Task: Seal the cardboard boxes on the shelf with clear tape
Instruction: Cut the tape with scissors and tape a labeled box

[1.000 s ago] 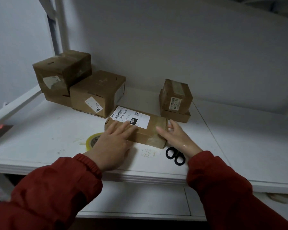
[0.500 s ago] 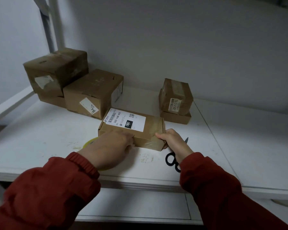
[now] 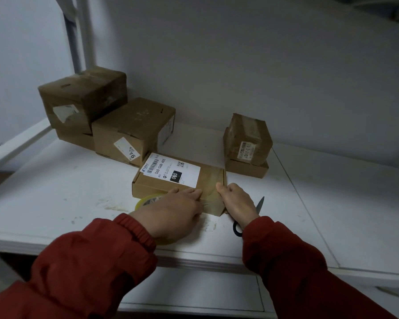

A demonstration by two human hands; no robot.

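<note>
The white shelf carries a stack of larger cardboard boxes at the far left and a smaller stack at the far right. Neither stack has moved in the last second. The flat box with the white label lies between them, nearer the front edge, and has barely shifted.

What has changed is the hands. A second ago the left hand lay flat on the lid with its fingers on the label. It has since slid toward the near edge, and its straight fingers now press the box's near face just below the rim. The right hand, earlier laid open along the right end, has closed on the near right corner. Its thumb sits on the top edge, and its fingers seem to wrap under the corner, though the hand itself hides them.

A glossy strip of clear tape crosses the lid between the two hands and runs down the front. The move looks like rubbing that strip down, so this box is probably close to sealed.

The tape roll lies half hidden beneath the left hand, and the scissors lie just right of the right hand.
</note>
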